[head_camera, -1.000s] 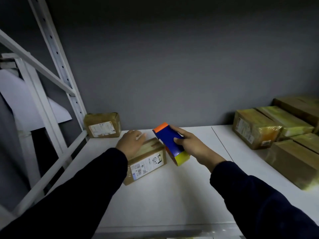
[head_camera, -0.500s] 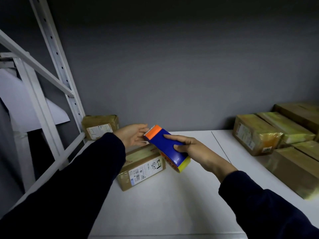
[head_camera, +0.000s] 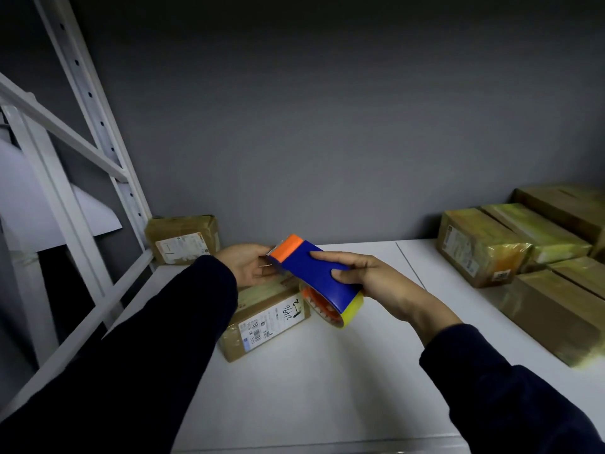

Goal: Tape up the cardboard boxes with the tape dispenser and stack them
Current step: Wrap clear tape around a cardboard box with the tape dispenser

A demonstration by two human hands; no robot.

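A white shelf [head_camera: 327, 388] runs back to a plain grey wall [head_camera: 327, 142] in dim light. On the left stands a white metal rack frame [head_camera: 98, 126] with punched holes and slanted braces. In the far left corner, against the wall and just beside the frame, sits a small box [head_camera: 183, 239] wrapped in brownish tape, its white label facing the viewer. Along the right edge lies a cluster of wrapped boxes [head_camera: 481, 247], shiny with yellowish tape, packed close together and well apart from the hands.

Near the middle of the shelf a labelled box [head_camera: 265, 326] of brown cardboard lies flat at an angle, with a white shipping label and handwritten marks on its near side. Its far end is hidden behind the hands and the tool.

Two arms in dark sleeves [head_camera: 147, 371] reach in from the near edge. The right hand [head_camera: 370, 280] grips the tape dispenser [head_camera: 314, 273] – a blue body with an orange toothed tip and a yellow roll at its near end – with the fingers curled over the top and the thumb at the side. The dispenser is held in the air, tilted, just above the labelled box. The left hand [head_camera: 248, 267] meets the orange tip, thumb above and fingers curled below, pinching at the cutter end – whether it has hold of the tape itself cannot be told.
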